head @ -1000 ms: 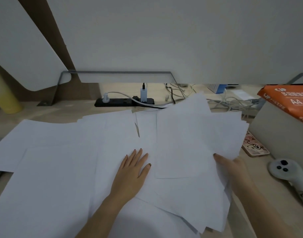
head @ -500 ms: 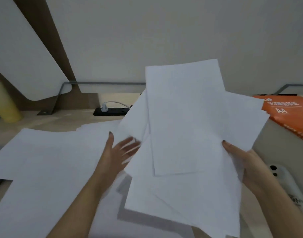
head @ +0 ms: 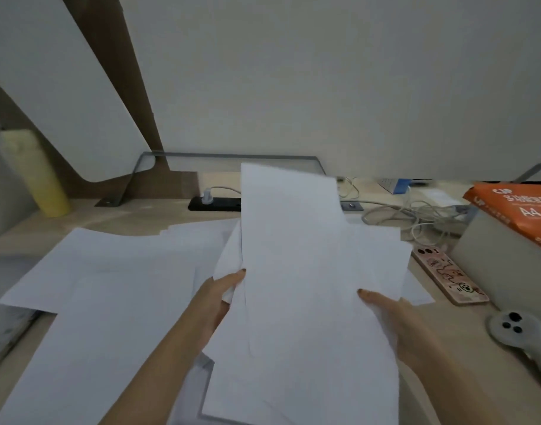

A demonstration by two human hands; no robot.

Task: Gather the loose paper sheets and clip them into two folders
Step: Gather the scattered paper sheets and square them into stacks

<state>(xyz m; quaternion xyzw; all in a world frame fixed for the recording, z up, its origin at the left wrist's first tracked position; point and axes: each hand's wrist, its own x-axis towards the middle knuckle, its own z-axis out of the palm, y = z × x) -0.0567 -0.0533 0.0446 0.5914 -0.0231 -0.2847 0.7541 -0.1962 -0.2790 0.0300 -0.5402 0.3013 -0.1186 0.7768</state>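
The person holds a bundle of sheets [head: 293,271] up off the worktop [head: 116,217], tilted back, with its top edge reaching in front of the black power strip [head: 214,204]. The sheets in the bundle are fanned and uneven, their corners out of line. The left hand [head: 223,291] takes the bundle's left edge: its grip pinches the paper, with the thumb on the front face and the fingers hidden behind. The right hand [head: 395,320] takes the right edge in the same pinching grip, thumb on the front, fingers behind the paper.

More loose sheets [head: 109,286] lie flat and overlapping on the left half of the worktop, below and beside the left forearm. A yellow cylinder [head: 39,176] stands at the far left. To the right lie tangled cables [head: 416,213], a phone [head: 447,277] in a cartoon case, a white controller [head: 514,329] and an orange ream [head: 521,210] marked A4.
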